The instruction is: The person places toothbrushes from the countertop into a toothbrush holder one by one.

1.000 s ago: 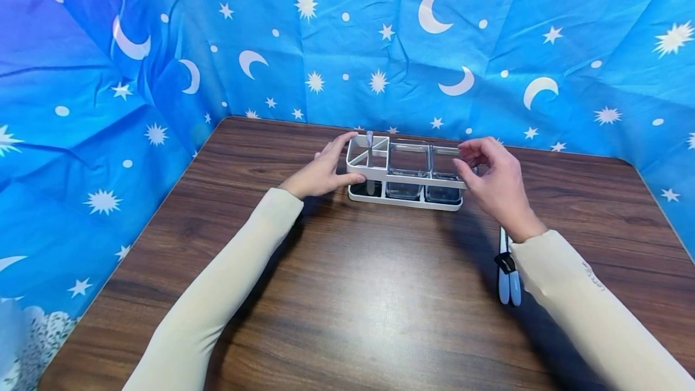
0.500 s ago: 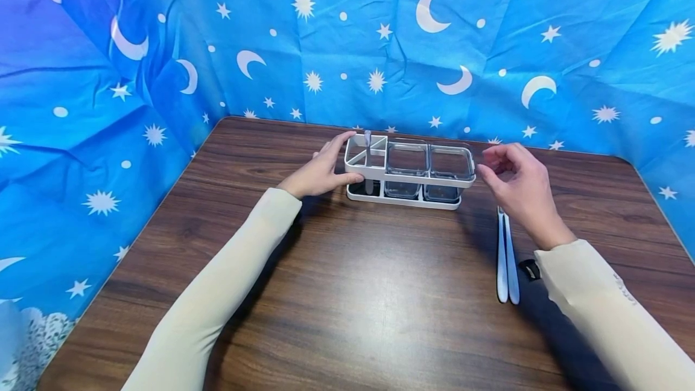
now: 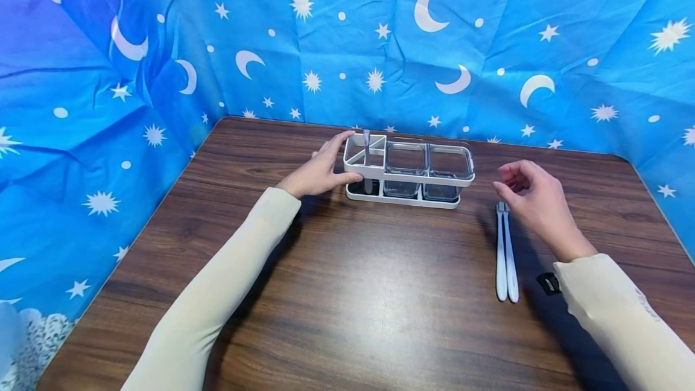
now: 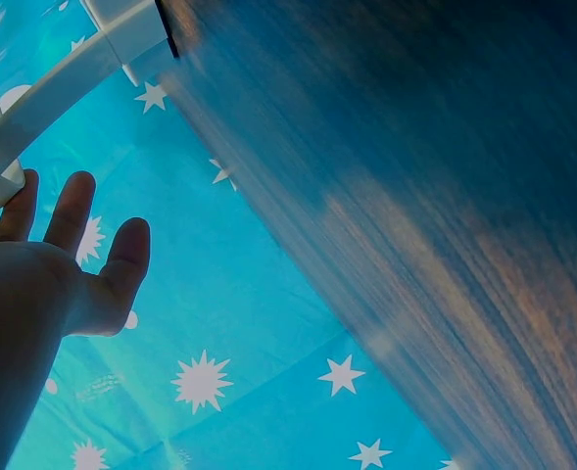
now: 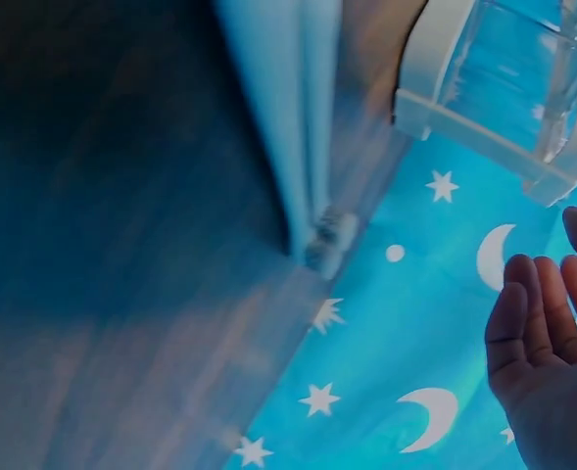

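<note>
A white two-tier rack point(image 3: 412, 177) stands near the table's back edge. Clear square containers point(image 3: 450, 162) fill its middle and right bays, and a slim clear stick point(image 3: 367, 148) stands upright in the divided left bay. My left hand point(image 3: 321, 172) holds the rack's left end, thumb at the front and fingers toward the back corner. To the right of the rack, my right hand point(image 3: 534, 201) hovers with loosely curled fingers and holds nothing. Below it lie two long pale-blue handles point(image 3: 505, 255) side by side, their narrow grey heads together at the far end.
Everything stands on a dark wood-grain table point(image 3: 326, 294). Behind it and along its left hangs a blue cloth point(image 3: 347, 47) printed with moons and stars. A small black object point(image 3: 548, 283) shows at the right sleeve's cuff.
My right hand has drawn away from the rack's right end, to the right and toward me, uncovering the right container and the heads of the pale-blue handles. The left hand stays in place.
</note>
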A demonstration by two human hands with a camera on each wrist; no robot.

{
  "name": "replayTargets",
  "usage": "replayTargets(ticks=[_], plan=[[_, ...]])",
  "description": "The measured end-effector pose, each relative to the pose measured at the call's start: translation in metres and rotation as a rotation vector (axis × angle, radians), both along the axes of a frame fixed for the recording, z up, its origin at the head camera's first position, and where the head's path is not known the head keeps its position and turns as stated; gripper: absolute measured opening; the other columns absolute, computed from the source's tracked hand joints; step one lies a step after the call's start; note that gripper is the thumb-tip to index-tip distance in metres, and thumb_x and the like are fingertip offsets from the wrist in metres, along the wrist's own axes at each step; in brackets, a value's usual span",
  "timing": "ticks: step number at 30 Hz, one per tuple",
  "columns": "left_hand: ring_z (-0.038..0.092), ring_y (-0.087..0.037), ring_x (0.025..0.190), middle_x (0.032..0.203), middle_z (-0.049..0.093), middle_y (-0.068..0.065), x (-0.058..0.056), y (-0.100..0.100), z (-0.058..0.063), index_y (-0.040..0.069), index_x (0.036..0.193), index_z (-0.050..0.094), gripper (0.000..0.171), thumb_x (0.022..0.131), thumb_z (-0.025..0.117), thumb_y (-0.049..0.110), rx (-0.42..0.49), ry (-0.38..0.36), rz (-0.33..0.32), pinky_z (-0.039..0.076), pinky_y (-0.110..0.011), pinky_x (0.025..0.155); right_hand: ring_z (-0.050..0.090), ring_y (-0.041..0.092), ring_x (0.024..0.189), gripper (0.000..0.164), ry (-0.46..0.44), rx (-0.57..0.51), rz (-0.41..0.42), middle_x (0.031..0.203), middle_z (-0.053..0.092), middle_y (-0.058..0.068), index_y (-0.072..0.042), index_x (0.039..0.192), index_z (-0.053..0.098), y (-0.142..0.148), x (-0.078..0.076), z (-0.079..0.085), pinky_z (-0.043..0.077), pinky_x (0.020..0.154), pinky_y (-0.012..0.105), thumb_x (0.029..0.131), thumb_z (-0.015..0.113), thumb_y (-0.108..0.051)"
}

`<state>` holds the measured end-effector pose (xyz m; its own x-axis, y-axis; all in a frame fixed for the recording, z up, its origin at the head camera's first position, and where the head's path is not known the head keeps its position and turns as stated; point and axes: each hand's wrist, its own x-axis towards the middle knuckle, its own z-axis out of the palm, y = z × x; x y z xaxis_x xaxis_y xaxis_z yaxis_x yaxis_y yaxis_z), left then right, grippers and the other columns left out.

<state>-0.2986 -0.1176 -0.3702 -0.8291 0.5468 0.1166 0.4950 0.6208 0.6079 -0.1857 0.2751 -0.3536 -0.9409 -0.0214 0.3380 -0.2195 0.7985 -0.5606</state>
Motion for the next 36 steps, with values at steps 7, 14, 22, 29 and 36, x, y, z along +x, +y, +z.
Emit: replayTargets(ticks=[7,14,22,29,36], plan=[[0.012,-0.025,0.141,0.156,0.012,0.0,0.001,0.001,0.001,0.023,0.152,0.009,0.096,0.082,0.063,0.06,0.004,-0.002,0.002,0.008,-0.064,0.105,0.054,0.031,0.087,0.028,-0.091,0.047,-0.032,0.1,0.057,0.018,0.002,0.113,0.056,0.012,0.006,-0.009,0.047,0.075,0.042,0.091,0.065,-0.013],[0.012,-0.025,0.141,0.156,0.013,0.0,0.002,0.001,0.001,0.029,0.152,0.008,0.093,0.082,0.063,0.058,-0.002,-0.005,0.006,0.008,-0.063,0.106,0.056,0.031,0.084,0.025,-0.186,0.096,-0.057,0.095,0.06,0.017,-0.001,0.108,0.056,0.031,0.002,-0.035,0.047,0.074,0.05,0.088,0.067,-0.011],[0.011,-0.024,0.141,0.156,0.011,0.001,0.0,0.001,0.001,0.024,0.152,0.009,0.096,0.082,0.063,0.059,0.001,-0.001,-0.007,0.008,-0.064,0.105,0.054,0.032,0.082,0.027,-0.269,0.108,-0.043,0.094,0.059,0.02,0.001,0.107,0.055,0.031,0.012,-0.03,0.048,0.067,0.045,0.088,0.068,-0.012],[0.01,-0.023,0.141,0.156,0.01,0.002,0.0,0.0,0.0,0.029,0.152,0.007,0.095,0.082,0.063,0.058,-0.006,-0.001,-0.002,0.007,-0.063,0.106,0.052,0.031,0.079,0.03,-0.35,0.149,-0.057,0.091,0.057,0.018,0.004,0.109,0.053,0.032,0.015,-0.03,0.042,0.065,0.04,0.089,0.065,-0.015],[0.01,-0.024,0.141,0.156,0.011,0.001,0.0,0.0,-0.001,0.028,0.152,0.007,0.095,0.082,0.063,0.059,-0.004,0.001,0.0,0.008,-0.063,0.106,0.052,0.028,0.074,0.036,-0.406,0.164,-0.044,0.089,0.057,0.019,0.008,0.111,0.053,0.033,0.014,-0.034,0.042,0.059,0.035,0.09,0.064,-0.018]])
